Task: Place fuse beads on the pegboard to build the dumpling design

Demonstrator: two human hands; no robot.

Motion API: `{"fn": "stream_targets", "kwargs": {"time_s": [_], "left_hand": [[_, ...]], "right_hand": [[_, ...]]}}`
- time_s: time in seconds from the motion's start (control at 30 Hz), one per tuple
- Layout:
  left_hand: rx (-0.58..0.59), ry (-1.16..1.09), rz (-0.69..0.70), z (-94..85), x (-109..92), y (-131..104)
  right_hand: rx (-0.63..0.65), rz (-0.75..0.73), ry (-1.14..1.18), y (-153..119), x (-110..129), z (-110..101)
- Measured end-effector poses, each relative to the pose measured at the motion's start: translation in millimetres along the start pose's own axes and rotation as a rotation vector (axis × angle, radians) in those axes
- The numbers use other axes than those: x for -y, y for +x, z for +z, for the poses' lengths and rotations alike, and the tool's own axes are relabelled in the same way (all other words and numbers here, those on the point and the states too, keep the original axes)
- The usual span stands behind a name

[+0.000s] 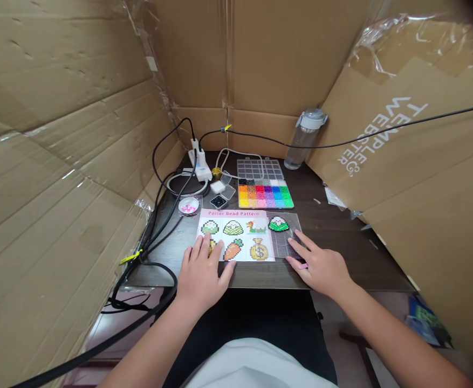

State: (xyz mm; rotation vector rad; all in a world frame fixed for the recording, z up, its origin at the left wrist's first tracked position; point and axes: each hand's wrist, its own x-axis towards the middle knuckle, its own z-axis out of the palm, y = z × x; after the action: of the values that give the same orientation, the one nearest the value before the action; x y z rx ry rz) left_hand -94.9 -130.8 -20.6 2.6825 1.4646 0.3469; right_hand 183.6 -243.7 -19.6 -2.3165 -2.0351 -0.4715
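1. Pattern sheet (236, 235) headed "Perler Bead Pattern" lies flat at the front middle of the desk (341, 242), six pictures on it: three in the top row, then one hidden by fingers, a carrot and a money bag.
2. Cardboard walls (58, 134) box the desk in on the left, back and right.
3. Left hand (204, 272) rests palm down, fingers spread and open, on the sheet's lower left corner; gripping nothing.
4. Right hand (319, 264) lies open, fingers extended onto the clear pegboard (285, 242) that sits just right of the sheet, touching it. A pink strip shows under the fingers at the pegboard's front edge; cannot tell what it is.
5. Bead design (279, 223), green, white and black, sits on the pegboard's far end, clear of the fingers.
6. Bead box (264, 195) with sorted colours sits behind the sheet, clear lid (260, 168) open behind it.
7. Water bottle (303, 139) stands at the back right.
8. Power strip (201, 161) and cables (159, 215) are at back left.
9. Small bead cups (220, 194) and a round dish (189, 206) with pink beads sit left of the box.
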Motion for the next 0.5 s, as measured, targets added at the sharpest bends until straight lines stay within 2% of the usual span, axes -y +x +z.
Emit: {"fn": "stream_targets", "kwargs": {"time_s": [0.2, 0.5], "left_hand": [[0.065, 0.004, -0.027, -5.8, 5.0, 0.2], [0.03, -0.009, 0.035, -2.9, 7.9, 0.6]], "right_hand": [[-0.023, 0.0, 0.007, -5.1, -9.9, 3.9], [-0.038, -0.028, 0.026, -2.3, -9.7, 6.1]]}}
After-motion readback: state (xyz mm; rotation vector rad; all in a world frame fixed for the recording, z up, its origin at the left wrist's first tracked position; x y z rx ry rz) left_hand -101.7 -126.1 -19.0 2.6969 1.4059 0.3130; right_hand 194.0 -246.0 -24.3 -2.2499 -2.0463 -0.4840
